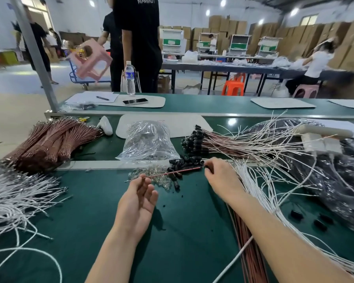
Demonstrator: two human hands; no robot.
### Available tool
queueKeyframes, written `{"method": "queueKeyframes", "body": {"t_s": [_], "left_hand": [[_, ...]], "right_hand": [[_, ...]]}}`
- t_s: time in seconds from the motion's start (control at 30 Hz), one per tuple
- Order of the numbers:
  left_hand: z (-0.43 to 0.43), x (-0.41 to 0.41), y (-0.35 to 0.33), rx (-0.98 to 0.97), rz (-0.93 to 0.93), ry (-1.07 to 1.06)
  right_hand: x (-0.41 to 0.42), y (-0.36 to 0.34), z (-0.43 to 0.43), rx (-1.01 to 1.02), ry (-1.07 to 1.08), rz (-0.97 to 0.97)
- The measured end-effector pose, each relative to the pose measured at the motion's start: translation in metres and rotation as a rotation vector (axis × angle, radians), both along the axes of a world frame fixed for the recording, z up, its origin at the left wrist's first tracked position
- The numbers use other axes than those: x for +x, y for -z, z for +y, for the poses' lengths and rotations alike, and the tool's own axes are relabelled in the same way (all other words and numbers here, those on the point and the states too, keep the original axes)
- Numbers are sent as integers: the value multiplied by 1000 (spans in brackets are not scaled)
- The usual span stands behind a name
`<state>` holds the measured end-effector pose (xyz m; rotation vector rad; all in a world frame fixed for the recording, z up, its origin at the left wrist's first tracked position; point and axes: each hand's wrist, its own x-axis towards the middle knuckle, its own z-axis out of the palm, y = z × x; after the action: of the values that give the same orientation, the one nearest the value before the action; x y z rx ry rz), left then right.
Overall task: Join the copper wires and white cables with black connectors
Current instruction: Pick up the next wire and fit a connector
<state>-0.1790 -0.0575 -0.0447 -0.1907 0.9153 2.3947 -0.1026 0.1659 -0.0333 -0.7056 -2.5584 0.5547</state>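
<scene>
Copper wire point(172, 172), a single thin strand, stretches between our two hands just above the green surface point(182, 221). Our left hand point(138, 199), palm up, pinches it near its left end between thumb and forefinger, with the other fingers loosely spread. Our right hand point(221, 178) has its fingers curled at the wire's right tip, and they pinch a small dark piece there that looks like a black connector point(206, 166).

Just behind the wire lies a heap of loose black connectors point(184, 162), and beside it a scatter of small clear parts point(157, 177). A clear plastic bag point(149, 139) sits behind these. To its right we see joined wires point(223, 144) fanned out, their black-capped ends pointing left. At far left a thick bundle of copper wires point(49, 139) lies on the surface, with white cables point(18, 197) spread in front of it. More white cables run past our right forearm, and copper strands point(247, 246) lie beneath it.
</scene>
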Motion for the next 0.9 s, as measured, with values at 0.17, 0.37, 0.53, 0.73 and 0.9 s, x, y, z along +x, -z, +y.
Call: {"method": "queueKeyframes", "body": {"t_s": [0.17,0.37,0.53,0.73,0.9], "left_hand": [[5,3,-1,-66,31,-22],[9,0,6,-163,92,-44],[12,-3,10,-214,141,-63],[10,-3,12,-218,137,-95],[10,-2,13,-226,134,-109]], "right_hand": [[33,-13,-36,-1226,-92,670],[49,-7,-52,-1747,-186,863],[48,-6,-54,-1796,-199,872],[51,0,-52,-1820,-203,884],[52,1,-50,-1815,-219,874]]}}
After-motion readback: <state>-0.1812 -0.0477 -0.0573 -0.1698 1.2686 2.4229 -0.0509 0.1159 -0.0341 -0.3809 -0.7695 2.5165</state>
